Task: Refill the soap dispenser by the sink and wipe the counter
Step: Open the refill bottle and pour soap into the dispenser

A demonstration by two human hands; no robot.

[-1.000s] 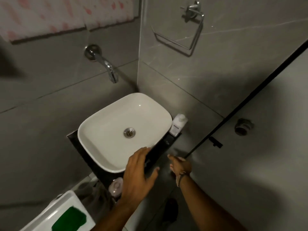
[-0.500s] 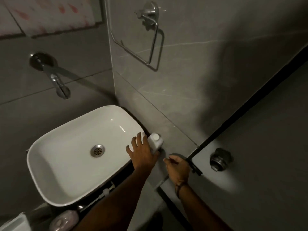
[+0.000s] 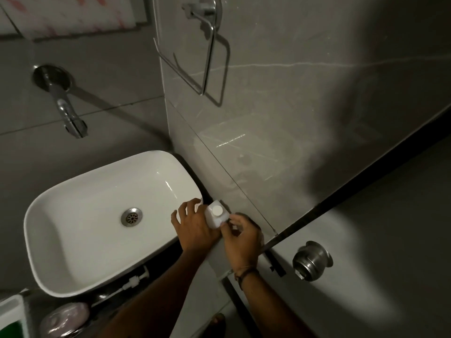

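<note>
Two hands, one white bottle, one basin, one tap.

1. Left hand is reaching forward, fingers spread and curled, palm down.
2. Right hand is sitting just beside it, fingers pinching forward, band on wrist.
</note>
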